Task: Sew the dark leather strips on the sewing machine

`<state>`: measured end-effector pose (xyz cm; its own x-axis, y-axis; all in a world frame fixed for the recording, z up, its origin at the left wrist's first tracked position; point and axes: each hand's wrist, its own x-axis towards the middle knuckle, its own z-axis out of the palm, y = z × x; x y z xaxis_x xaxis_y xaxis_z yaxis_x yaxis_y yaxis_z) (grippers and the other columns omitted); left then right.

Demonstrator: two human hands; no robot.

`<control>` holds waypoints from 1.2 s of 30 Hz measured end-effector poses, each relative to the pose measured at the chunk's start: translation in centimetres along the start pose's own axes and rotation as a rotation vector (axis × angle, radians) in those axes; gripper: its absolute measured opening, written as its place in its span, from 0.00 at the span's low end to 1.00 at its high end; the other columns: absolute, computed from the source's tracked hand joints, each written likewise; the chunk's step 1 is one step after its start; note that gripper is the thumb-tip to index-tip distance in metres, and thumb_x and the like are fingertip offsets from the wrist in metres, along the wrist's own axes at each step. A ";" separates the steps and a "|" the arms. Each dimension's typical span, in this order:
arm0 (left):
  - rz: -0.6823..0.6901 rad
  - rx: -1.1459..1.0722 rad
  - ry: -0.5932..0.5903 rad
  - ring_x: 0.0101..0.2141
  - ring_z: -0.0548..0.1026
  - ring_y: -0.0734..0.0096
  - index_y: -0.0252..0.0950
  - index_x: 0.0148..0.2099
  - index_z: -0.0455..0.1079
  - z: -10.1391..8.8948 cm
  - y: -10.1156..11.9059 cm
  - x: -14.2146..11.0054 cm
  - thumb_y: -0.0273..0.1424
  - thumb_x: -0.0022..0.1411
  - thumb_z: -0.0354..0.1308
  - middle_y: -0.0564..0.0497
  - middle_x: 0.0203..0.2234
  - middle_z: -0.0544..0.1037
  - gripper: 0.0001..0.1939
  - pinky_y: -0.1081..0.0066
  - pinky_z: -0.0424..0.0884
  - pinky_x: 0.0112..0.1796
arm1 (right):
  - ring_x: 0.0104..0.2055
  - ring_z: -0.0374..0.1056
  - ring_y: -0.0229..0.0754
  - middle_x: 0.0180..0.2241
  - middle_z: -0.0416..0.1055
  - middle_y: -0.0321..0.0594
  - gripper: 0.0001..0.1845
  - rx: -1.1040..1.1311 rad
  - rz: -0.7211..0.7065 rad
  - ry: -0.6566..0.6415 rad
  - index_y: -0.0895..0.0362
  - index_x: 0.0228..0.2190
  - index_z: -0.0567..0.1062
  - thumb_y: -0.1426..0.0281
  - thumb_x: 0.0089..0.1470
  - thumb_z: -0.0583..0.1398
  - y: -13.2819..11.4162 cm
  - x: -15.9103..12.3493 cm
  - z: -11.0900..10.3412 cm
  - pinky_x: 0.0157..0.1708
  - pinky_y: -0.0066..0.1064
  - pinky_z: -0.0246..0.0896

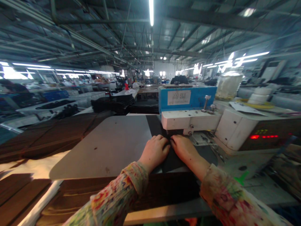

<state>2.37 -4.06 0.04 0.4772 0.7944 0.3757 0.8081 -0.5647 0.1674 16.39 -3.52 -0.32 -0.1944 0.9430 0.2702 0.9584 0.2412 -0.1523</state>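
A dark piece of fabric [172,161] lies across the grey metal plate [113,141] and runs in under the white head of a sewing machine [176,121]. My left hand [155,153] rests on this fabric with its fingers curled and closed on it. Close beside it, my right hand [185,150] grips the same fabric from the right, fingers bent toward the machine's needle area. The two sets of fingertips nearly meet in front of the head. What lies directly beneath the fingers is hidden, and the needle does not show.
Stacks of brown fabric pieces [54,131] lie at the left, and more lie below the plate. Dark stacks [114,102] stand behind it. Right of the machine are a lit control panel [265,135], a white thread spool [258,95] and a clear jar [228,86].
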 end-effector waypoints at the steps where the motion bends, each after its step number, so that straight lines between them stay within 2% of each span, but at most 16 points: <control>1: 0.000 -0.002 -0.003 0.38 0.67 0.67 0.38 0.40 0.68 0.0 0.0 0.0 0.34 0.60 0.48 0.49 0.35 0.69 0.10 0.68 0.65 0.40 | 0.39 0.67 0.41 0.36 0.71 0.44 0.13 -0.002 -0.002 0.002 0.60 0.36 0.71 0.73 0.56 0.48 0.0 0.0 0.0 0.38 0.28 0.55; 11: 0.038 -0.028 -0.021 0.38 0.67 0.66 0.37 0.41 0.68 -0.2 -0.1 0.1 0.35 0.58 0.49 0.49 0.36 0.70 0.11 0.68 0.65 0.41 | 0.37 0.67 0.40 0.34 0.71 0.43 0.12 -0.025 -0.007 0.000 0.59 0.32 0.70 0.72 0.56 0.48 0.0 0.0 -0.1 0.36 0.28 0.56; 21: 0.008 -0.052 -0.051 0.40 0.68 0.67 0.35 0.40 0.68 0.0 -0.9 1.0 0.25 0.56 0.46 0.48 0.37 0.70 0.12 0.69 0.65 0.43 | 0.37 0.68 0.40 0.34 0.72 0.45 0.14 -0.056 -0.004 0.002 0.60 0.32 0.70 0.72 0.57 0.46 -0.2 0.2 -0.2 0.35 0.28 0.57; 30: 0.007 -0.016 -0.073 0.39 0.69 0.69 0.35 0.40 0.69 0.3 -2.8 2.7 0.25 0.58 0.45 0.47 0.37 0.71 0.12 0.71 0.66 0.42 | 0.34 0.68 0.41 0.33 0.70 0.45 0.13 -0.070 0.005 0.016 0.60 0.33 0.70 0.73 0.57 0.46 -0.4 0.2 -0.2 0.32 0.28 0.57; 33: 0.001 0.061 -0.082 0.39 0.70 0.69 0.34 0.41 0.69 0.4 -4.1 3.4 0.28 0.59 0.44 0.47 0.38 0.71 0.13 0.71 0.66 0.42 | 0.35 0.67 0.39 0.34 0.69 0.43 0.13 -0.043 -0.009 0.014 0.59 0.32 0.71 0.73 0.56 0.47 -0.4 -0.3 -0.2 0.34 0.28 0.57; 36: 0.006 0.124 -0.117 0.39 0.71 0.68 0.34 0.41 0.69 -0.3 -5.3 3.7 0.28 0.60 0.44 0.46 0.37 0.72 0.13 0.71 0.66 0.41 | 0.38 0.65 0.39 0.34 0.68 0.42 0.12 0.076 -0.063 0.047 0.59 0.35 0.72 0.74 0.55 0.49 -0.3 -1.8 -0.2 0.38 0.27 0.56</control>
<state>-0.30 1.80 0.77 0.5134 0.8157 0.2666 0.8380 -0.5434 0.0489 16.51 -5.35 -0.56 -0.2417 0.9141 0.3257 0.9259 0.3177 -0.2045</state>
